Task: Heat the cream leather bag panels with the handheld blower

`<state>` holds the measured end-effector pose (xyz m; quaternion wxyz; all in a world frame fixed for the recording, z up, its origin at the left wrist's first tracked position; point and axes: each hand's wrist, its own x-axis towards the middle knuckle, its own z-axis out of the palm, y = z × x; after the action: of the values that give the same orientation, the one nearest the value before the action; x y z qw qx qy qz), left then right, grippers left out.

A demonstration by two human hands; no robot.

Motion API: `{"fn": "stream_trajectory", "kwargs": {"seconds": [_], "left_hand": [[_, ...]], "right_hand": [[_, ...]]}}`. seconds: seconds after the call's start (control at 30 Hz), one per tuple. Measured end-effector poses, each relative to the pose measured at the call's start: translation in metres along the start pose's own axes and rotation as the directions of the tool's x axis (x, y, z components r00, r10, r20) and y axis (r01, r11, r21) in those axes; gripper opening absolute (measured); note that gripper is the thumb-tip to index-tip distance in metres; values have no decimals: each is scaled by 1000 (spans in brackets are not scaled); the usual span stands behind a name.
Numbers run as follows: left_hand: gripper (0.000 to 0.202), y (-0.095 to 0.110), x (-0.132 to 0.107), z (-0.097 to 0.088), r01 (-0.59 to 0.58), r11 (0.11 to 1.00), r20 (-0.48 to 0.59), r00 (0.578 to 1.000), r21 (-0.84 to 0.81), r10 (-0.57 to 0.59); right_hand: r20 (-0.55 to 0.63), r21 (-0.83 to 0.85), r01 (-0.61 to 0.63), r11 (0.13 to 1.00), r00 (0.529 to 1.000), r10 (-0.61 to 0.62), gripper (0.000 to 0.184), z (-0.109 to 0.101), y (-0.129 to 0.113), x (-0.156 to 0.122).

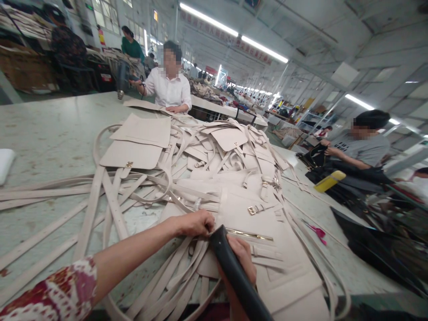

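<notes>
At the table's near edge, right hand (pixel 242 258) wrapped round a black tool (pixel 234 272), nose on the cream panel (pixel 247 214) beside its gold strip (pixel 249 235); left hand (pixel 195 223) closed, pinching the panel's edge beside the nose. Best done with the panel held flat and taut, loose straps (pixel 110 200) kept clear. Across the far edge, a person in white (pixel 169 87) with another tool.

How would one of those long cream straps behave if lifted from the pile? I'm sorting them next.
Probably floppy: the cream straps curve and loop across the table. Likely light, being thin and flat. They overlap and cross, so lifting one may drag its neighbours, perhaps also the buckled bag panel.
</notes>
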<state>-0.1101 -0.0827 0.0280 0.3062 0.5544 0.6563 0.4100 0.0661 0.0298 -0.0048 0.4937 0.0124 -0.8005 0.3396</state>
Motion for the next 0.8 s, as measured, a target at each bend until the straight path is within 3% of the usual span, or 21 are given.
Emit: {"fn": "stream_trajectory", "kwargs": {"seconds": [0.1, 0.27, 0.47, 0.63, 0.8], "left_hand": [[16, -8, 2, -2, 43, 999, 20, 999, -14, -43], [14, -15, 6, -7, 96, 995, 57, 994, -40, -93], [10, -17, 10, -17, 115, 992, 144, 984, -44, -108], [7, -22, 11, -19, 116, 992, 147, 983, -41, -109], [8, -25, 12, -20, 129, 990, 155, 981, -55, -119]], "right_hand": [[-47, 8, 21, 1000, 999, -21, 36, 3, 3, 0], [50, 21, 35, 999, 998, -36, 36, 0, 7, -5], [-11, 75, 20, 997, 1000, -20, 29, 9, 11, -6], [102, 68, 85, 994, 991, -92, 27, 8, 13, -8], [177, 45, 66, 997, 982, -73, 28, 5, 15, -12]]}}
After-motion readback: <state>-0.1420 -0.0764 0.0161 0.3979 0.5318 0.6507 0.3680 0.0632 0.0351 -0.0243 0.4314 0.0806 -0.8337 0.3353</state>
